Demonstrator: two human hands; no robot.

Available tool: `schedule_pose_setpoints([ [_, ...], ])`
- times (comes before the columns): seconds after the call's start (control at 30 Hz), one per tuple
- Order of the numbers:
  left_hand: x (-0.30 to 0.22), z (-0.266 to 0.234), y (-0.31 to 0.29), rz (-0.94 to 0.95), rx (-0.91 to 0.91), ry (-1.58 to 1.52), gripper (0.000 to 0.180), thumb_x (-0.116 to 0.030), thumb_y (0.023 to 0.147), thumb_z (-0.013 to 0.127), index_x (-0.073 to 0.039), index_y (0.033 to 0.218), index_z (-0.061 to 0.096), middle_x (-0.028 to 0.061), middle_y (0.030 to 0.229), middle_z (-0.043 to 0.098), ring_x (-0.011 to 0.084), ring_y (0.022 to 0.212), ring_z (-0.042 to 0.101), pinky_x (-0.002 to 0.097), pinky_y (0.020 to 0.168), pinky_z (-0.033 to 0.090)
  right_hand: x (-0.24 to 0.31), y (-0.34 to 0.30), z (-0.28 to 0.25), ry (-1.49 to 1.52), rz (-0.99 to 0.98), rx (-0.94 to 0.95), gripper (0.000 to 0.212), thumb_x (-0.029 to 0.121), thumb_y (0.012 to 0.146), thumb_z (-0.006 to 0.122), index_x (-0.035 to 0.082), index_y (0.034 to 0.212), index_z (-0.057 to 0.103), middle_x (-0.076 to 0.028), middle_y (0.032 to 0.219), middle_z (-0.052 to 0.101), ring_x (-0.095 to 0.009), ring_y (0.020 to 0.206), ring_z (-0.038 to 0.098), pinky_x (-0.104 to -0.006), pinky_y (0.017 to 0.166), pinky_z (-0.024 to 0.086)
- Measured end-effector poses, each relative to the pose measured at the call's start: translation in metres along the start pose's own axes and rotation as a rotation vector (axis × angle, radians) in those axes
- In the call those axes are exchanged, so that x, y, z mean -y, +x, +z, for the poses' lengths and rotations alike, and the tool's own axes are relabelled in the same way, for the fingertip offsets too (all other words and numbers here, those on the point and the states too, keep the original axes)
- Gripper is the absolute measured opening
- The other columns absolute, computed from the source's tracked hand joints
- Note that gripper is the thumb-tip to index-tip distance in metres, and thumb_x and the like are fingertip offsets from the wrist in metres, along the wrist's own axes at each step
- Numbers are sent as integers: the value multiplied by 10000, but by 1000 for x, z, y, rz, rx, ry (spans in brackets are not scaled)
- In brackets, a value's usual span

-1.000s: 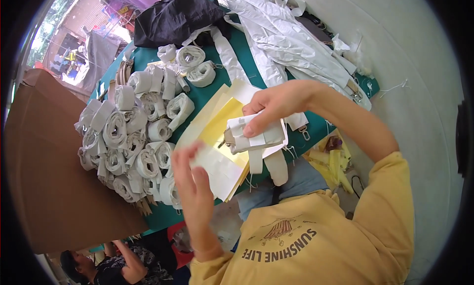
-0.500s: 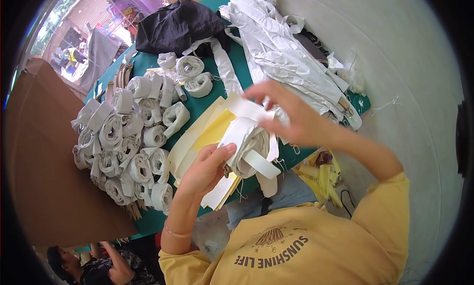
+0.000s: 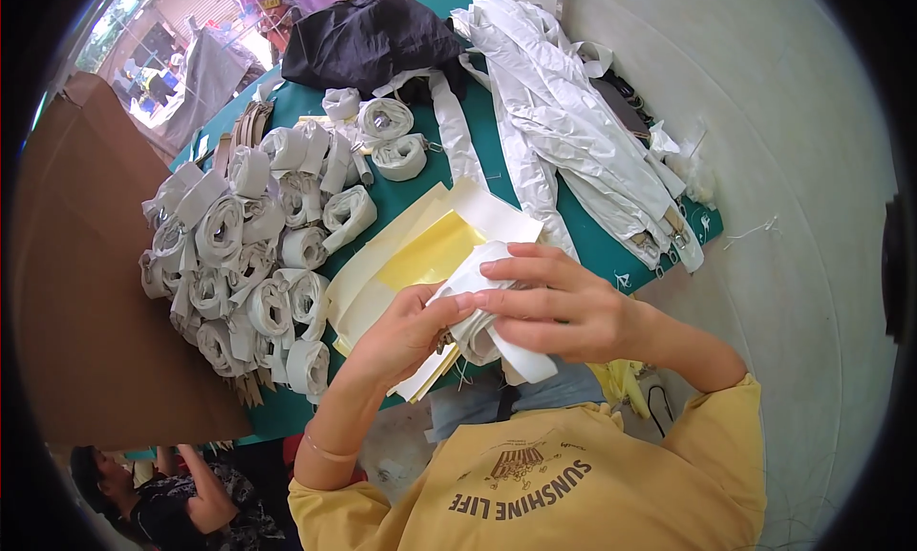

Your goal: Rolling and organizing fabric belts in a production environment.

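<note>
The person's right hand and left hand cover most of the rolled white fabric strap. At seven o'clock, another person is cut off by the dark rim.

Rolled straps left on table; paper sheets centre; loose straps right.

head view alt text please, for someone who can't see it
Seen from above, a person in a yellow shirt holds a white strap bundle between left hand and right hand, over cream and yellow sheets on a green table. A pile of rolled white straps lies to the left, loose white straps and a black cloth beyond.
</note>
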State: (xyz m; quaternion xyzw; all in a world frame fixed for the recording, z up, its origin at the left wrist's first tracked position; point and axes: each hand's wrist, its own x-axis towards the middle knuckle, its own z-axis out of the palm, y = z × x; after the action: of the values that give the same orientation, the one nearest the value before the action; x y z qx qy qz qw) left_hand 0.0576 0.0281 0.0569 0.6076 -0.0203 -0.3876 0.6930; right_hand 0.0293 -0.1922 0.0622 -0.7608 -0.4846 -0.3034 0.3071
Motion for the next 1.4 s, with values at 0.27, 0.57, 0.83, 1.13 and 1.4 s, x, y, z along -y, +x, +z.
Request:
schedule_pose_setpoints([
  [0.27,5,4,-2,44,8,7,365,-233,875,620,49,1094,545,47,926,611,73,805,561,212,683,452,-5,-1,8,422,302,-20,143,-38,736,660,25,863,649,-96,991,655,-289,1037,598,-475,991,413],
  [0.57,6,10,-7,262,-68,295,285,-66,756,703,28,1011,617,15,984,520,99,878,519,213,731,440,2,-3,22,539,531,-113,104,16,744,708,43,818,641,-68,957,496,-225,983,519,-461,1024,370],
  [0.83,10,10,-13,396,21,267,303,-166,816,696,21,1032,596,59,1053,449,113,925,514,247,758,464,11,4,20,522,710,-107,144,23,739,724,26,769,583,-75,1000,423,-207,976,480,-354,943,408],
  [1.13,6,12,-15,600,-42,659,308,-195,806,712,8,999,583,87,1008,470,174,844,503,280,714,437,15,9,23,359,677,-92,184,19,716,732,44,802,570,-109,1006,440,-225,950,485,-316,782,429],
  [1.4,0,15,-25,560,-118,647,349,-239,741,768,-18,965,617,46,948,492,161,801,443,264,700,378,17,18,20,81,375,3,295,28,698,710,95,975,635,-98,1028,446,-283,972,449,-372,825,404],
])
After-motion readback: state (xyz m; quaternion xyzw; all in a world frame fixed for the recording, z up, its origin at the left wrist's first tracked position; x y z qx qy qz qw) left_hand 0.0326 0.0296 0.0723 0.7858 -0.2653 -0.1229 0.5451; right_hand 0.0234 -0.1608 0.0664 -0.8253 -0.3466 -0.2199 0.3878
